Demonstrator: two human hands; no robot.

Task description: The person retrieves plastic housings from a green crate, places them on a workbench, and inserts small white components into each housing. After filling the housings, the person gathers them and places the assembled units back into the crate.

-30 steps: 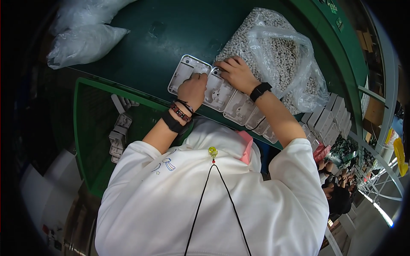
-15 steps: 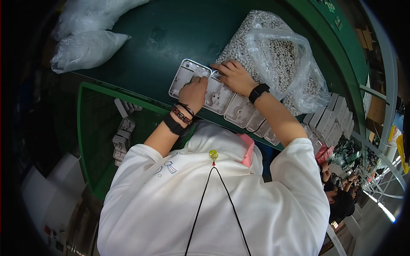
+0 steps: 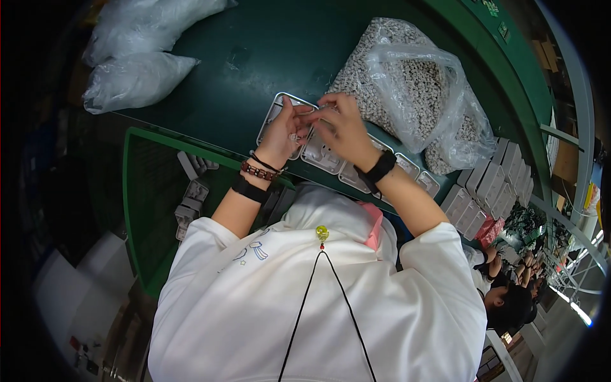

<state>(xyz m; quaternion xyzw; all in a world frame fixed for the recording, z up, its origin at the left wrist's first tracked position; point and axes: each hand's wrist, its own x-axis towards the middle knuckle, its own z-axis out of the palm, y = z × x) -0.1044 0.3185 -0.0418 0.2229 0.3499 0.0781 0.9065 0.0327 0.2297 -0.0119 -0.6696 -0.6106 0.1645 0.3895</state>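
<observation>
Has turned the left hand (image 3: pixel 282 132) palm up, with fingers loosely spread above the pale casings (image 3: pixel 321 156), beside the right hand (image 3: pixel 345 129), curled, too blurred to tell any pinch.

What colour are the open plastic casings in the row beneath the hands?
The casings are pale greyish white, seen best in the head view.

Left hand (image 3: pixel 282 135) palm up, right hand (image 3: pixel 347 132) close beside, forearms (image 3: pixel 417 202) converging
</observation>
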